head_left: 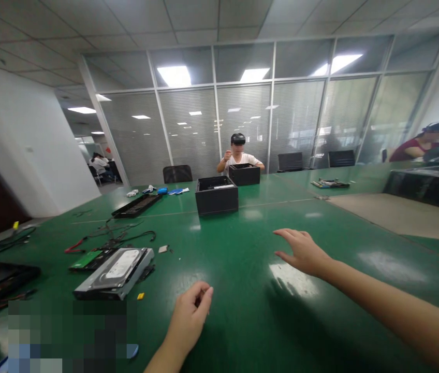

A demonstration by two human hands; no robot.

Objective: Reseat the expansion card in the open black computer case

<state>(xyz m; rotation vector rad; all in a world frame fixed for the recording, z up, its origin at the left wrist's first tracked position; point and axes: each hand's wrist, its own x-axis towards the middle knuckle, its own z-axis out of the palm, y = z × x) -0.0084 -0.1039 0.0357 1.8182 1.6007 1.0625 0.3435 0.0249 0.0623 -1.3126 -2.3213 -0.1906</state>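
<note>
My left hand (189, 317) hovers low over the green table (243, 259), its fingers curled into a pinch; whether anything small sits between them I cannot make out. My right hand (301, 251) reaches forward above the table with its fingers stretched out and empty. A silver hard drive (116, 272) in a metal bracket lies to the left of my left hand. A black open-topped box (216, 195) stands further ahead in the middle of the table, beyond both hands.
A green circuit board (87, 259) and tangled cables (114, 238) lie left of the drive. A black tray (136, 205) and a second black box (245, 174) sit further back, where a person (238, 155) is seated. Another person (423, 142) works at far right.
</note>
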